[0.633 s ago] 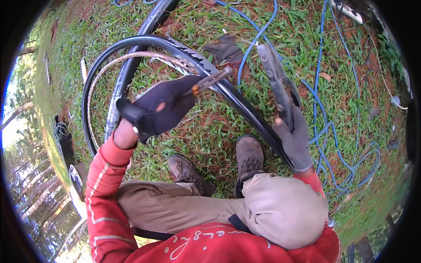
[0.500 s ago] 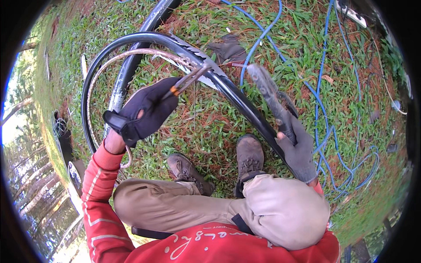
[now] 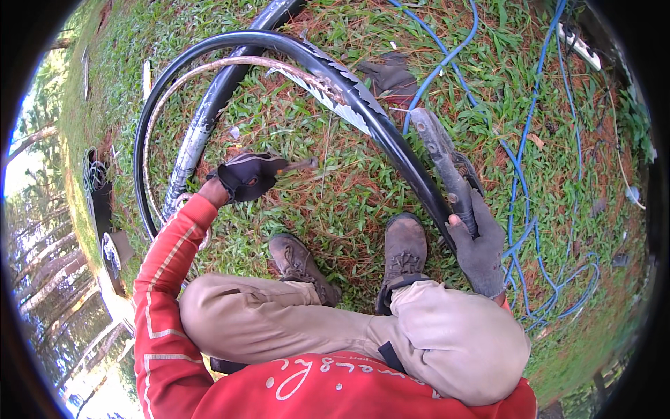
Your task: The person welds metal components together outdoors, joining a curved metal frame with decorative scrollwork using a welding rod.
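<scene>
Quick note: our left hand (image 3: pixel 248 178) has pulled back and lower; the slim tool (image 3: pixel 301 165) it carries was up against the black curved tube (image 3: pixel 399 153) a moment ago and is now well off it, over bare grass (image 3: pixel 342 202). Left fingers are wrapped round that tool; we can't tell its exact kind at this blur. Our right hand (image 3: pixel 484 244) has hardly shifted: fingers grip the handle of a dark clamp (image 3: pixel 447 160), thumb along it, a thin rod (image 3: pixel 399 109) poking from its tip toward the tube. Rod near the tube; contact we can't tell.

What it means, as we judge it: the left-hand tool is out of the way, so the stretch by the rod is clear of it and only the right-hand clamp is close to the tube.

The tube lies on the grass, arching from near our right boot (image 3: pixel 406 244) up and round toward the grass's left edge, over a thicker dark pipe (image 3: pixel 206 115). A brown hoop (image 3: pixel 241 60) runs inside its bend. Grey cloth (image 3: pixel 392 75) just beyond; blue cable (image 3: pixel 518 174) toward the right edge.
</scene>
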A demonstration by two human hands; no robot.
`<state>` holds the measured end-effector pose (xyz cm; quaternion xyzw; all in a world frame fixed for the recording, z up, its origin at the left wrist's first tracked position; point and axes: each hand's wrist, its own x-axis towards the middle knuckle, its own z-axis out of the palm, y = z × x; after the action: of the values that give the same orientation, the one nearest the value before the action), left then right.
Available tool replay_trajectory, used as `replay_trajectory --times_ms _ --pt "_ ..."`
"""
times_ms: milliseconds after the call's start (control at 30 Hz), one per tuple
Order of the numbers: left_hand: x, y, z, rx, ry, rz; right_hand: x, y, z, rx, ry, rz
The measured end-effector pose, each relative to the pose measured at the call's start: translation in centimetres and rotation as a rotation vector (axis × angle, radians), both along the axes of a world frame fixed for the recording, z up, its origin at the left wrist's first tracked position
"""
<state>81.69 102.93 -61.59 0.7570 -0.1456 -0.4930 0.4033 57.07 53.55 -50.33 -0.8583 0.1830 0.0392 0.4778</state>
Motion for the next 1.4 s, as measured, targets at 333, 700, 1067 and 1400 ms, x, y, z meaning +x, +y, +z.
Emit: replay_trajectory --times_ms 333,700,1067,1400 --pt "-0.5 -8.8 4.9 0.403 -0.513 -0.197 -0.8 1.0 -0.1 0.025 -0.023 -0.066" --pt "-0.8 -13.0 -6.2 0.510 -0.683 -0.225 -1.1 1.3 1.4 -0.040 0.002 -0.039" --pt "-4.1 -8.4 2.8 -0.207 0.236 -0.111 -1.2 1.0 1.2 -0.100 0.068 -0.016" --pt "-9.6 -17.2 11.5 -0.340 0.244 0.208 1.2 -0.3 1.8 -0.101 -0.011 -0.003"
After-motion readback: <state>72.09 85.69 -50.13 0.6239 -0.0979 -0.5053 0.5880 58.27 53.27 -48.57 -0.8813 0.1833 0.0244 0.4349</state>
